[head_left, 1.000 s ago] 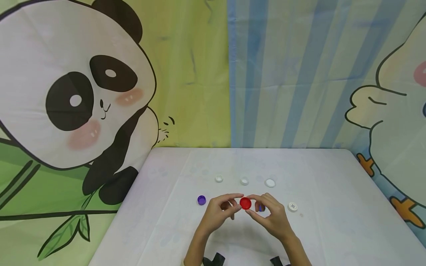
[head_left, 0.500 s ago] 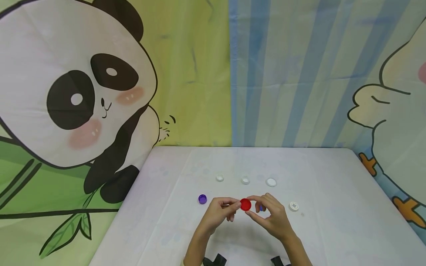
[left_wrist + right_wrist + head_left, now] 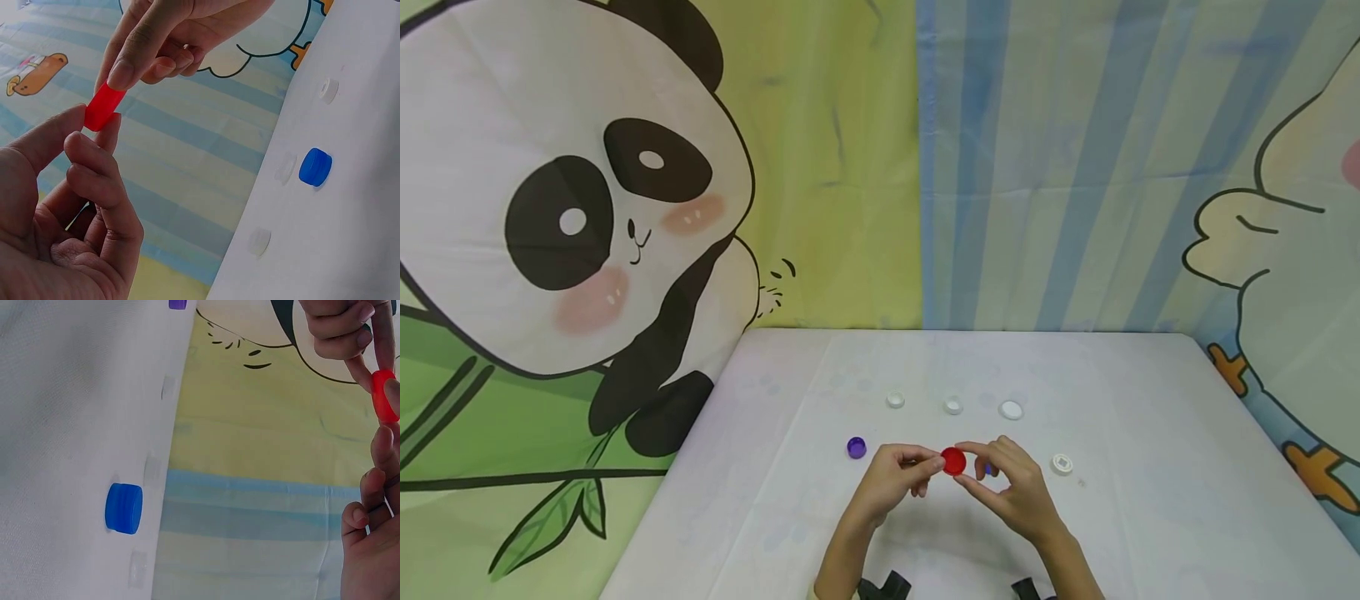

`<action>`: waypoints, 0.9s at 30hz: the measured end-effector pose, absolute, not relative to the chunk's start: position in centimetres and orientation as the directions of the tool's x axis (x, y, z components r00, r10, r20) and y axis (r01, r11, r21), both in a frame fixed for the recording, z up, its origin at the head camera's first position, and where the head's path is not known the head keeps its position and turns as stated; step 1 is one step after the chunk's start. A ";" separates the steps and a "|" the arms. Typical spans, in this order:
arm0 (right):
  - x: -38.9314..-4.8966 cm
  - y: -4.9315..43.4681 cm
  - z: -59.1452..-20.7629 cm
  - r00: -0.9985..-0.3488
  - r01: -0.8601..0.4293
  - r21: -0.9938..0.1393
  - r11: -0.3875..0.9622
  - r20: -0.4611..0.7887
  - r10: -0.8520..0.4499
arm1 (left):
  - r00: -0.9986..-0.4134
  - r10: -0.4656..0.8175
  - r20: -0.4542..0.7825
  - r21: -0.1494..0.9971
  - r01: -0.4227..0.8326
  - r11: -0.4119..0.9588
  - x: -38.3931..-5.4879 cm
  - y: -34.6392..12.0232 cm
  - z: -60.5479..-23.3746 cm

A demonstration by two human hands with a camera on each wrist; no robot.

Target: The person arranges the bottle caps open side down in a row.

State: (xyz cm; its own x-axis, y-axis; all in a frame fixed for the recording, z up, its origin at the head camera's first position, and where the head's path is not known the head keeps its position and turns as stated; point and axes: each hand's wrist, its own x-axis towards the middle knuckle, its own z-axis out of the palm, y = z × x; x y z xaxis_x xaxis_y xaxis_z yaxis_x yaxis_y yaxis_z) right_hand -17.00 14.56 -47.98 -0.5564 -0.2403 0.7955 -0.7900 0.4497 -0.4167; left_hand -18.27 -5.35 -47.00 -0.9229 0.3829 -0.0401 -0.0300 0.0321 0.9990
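A red bottle cap (image 3: 953, 461) is held up above the table between both hands, its round face toward the head camera. My left hand (image 3: 887, 483) pinches its left edge between thumb and fingers. On the opposite edge, the thumb and index finger of my right hand (image 3: 1011, 487) grip it, other fingers curled. The left wrist view shows the red cap (image 3: 103, 107) edge-on, with fingertips from both hands on it. Behind the right fingers a blue bottle cap (image 3: 988, 470) is mostly covered in the head view; the right wrist view shows that blue cap (image 3: 124, 508) standing on the table.
A purple cap (image 3: 856, 447) lies left of the hands on the white table (image 3: 760, 500). Farther back are three white caps (image 3: 895, 400) in a row. Another white cap (image 3: 1062, 464) sits right of the right hand. Printed curtains (image 3: 842, 167) rise behind the table.
The left index finger has come off the red cap's top, and the left thumb and fingers now pinch its left edge. The right hand keeps its grip; the head view has shifted slightly.
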 end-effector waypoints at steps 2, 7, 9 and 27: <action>-17.0 14.6 -48.0 -0.557 -0.790 -0.419 0.448 0.795 -0.239 | -0.926 0.376 -0.038 0.999 -0.027 0.034 -18.3 -5.3 -47.0; -17.1 14.6 -48.2 -0.565 -0.792 -0.441 0.423 0.791 -0.234 | -0.936 0.353 -0.007 0.999 0.012 0.051 -17.7 -5.2 -45.6; -17.0 14.6 -48.3 -0.581 -0.787 -0.469 0.402 0.782 -0.224 | -0.940 0.339 0.032 0.994 0.064 0.084 -17.3 -5.1 -44.6; -16.1 15.0 -48.2 -0.840 -0.479 -0.878 -0.003 0.459 -0.290 | -0.578 0.344 0.740 0.463 0.809 0.363 -17.4 -4.8 -45.4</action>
State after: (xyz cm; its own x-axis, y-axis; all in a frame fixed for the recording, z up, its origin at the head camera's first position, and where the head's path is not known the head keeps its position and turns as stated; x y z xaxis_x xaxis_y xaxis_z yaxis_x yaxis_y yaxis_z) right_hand -16.11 14.97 -48.24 -0.8398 -0.2898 0.4591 -0.4789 -0.0030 -0.8779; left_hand -17.40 -4.81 -45.41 -0.5781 0.3439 0.7400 0.8087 0.3627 0.4631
